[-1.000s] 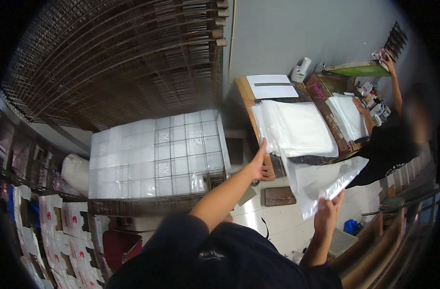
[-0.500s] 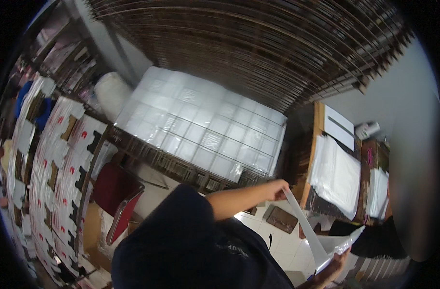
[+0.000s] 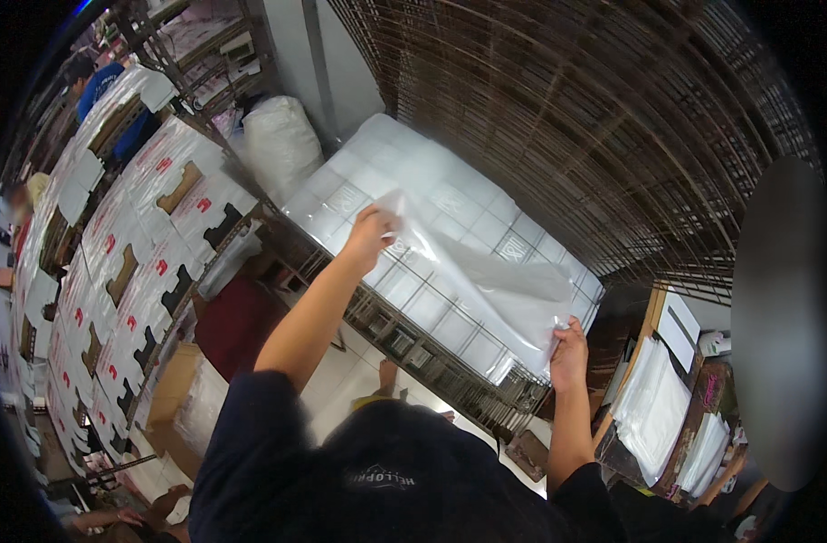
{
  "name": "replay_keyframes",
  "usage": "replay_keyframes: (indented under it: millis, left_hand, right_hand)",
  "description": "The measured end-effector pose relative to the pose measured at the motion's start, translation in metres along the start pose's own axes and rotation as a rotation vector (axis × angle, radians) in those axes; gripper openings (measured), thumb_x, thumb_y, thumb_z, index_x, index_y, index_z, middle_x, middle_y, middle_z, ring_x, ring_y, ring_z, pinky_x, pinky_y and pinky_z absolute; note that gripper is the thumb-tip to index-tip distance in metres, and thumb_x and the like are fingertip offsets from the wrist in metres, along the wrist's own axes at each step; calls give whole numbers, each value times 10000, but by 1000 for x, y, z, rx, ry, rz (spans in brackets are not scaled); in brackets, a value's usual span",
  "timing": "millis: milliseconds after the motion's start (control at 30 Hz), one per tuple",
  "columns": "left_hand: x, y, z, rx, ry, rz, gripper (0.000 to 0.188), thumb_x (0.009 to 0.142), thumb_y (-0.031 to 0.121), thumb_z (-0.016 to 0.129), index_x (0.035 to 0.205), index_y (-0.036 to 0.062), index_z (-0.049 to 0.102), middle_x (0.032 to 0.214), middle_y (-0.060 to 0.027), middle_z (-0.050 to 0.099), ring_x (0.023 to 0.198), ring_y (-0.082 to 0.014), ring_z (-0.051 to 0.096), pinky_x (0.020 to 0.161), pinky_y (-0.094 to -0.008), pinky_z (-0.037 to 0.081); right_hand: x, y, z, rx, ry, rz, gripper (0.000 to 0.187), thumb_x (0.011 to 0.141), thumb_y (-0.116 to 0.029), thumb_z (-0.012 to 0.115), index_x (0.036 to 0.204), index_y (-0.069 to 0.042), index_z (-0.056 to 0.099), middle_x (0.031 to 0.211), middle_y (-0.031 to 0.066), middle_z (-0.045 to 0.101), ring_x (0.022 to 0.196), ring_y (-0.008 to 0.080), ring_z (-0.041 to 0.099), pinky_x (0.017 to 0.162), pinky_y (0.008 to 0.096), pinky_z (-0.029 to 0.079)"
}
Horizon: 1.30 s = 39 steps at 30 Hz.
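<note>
Between my two hands stretches a translucent plastic sheet [image 3: 486, 285], held out over a wire rack layer covered with white panels [image 3: 432, 312] that carry faint printed marks. My left hand [image 3: 373, 237] grips the sheet's far left corner between thumb and fingers. At the other end, my right hand [image 3: 569, 353] pinches the near right corner, beside the rack's right edge. The sheet sags and folds in the middle. It hides part of the panels beneath, and I cannot tell whether it touches them.
Raised wire racks [image 3: 558, 118] slope up at the far right. A stack of white sheets [image 3: 653, 407] lies on a side table at right. Tall stacks of printed white cartons [image 3: 124, 262] fill the left, with a dark red chair [image 3: 242, 330] beside them. A person in blue [image 3: 101, 90] is beyond.
My view has turned toward the rack. Both hands have carried the plastic sheet from the right side to above the white panels, and it is spread wider between them.
</note>
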State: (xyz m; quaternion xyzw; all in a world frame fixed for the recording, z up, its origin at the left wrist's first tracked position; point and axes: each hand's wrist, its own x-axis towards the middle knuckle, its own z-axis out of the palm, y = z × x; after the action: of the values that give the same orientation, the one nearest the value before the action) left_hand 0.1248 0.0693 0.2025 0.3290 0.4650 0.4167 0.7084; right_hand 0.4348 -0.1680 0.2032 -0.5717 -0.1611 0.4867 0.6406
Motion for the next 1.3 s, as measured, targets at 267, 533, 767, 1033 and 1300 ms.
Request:
replay_keyframes:
  millis: [267,533,767,1033,1300]
  left_hand:
    - [44,-78,-140,2,257,-17,207,716,-2,584,918,44,565,795,-18,543,698,-104,524,587,-241,424]
    - [122,-181,-211,209,542,-111,325,682,-74,612,992,-46,519,820,-63,556,742,-164,578,647,-265,505]
    - [130,-179,-212,320,649,-63,422,687,-75,610,1088,-62,477,819,-77,557,741,-163,578,653,-266,510]
    - [146,-169,-213,316,637,-56,475,709,-60,602,1154,-54,436,801,-72,552,715,-150,575,647,-274,519]
    - [155,-174,-219,392,654,-91,528,695,-74,614,1182,-34,414,870,-106,544,743,-178,582,639,-290,539]
  right_hand:
    - [72,130,47,-336,54,209,119,738,-73,559,827,-103,486,745,15,533,671,128,512,514,271,424]
    - [144,266,38,-674,230,294,298,687,-31,628,961,50,544,783,138,582,614,199,602,458,284,513]
    - [151,273,51,-675,221,310,287,691,-37,628,959,34,553,759,136,595,591,171,603,457,267,516]
    - [152,252,75,-756,214,373,263,708,-81,632,951,-15,557,749,100,608,587,163,607,430,265,470]
    - [158,268,64,-807,238,283,219,686,-99,649,877,-21,575,666,100,627,523,155,600,438,271,461]
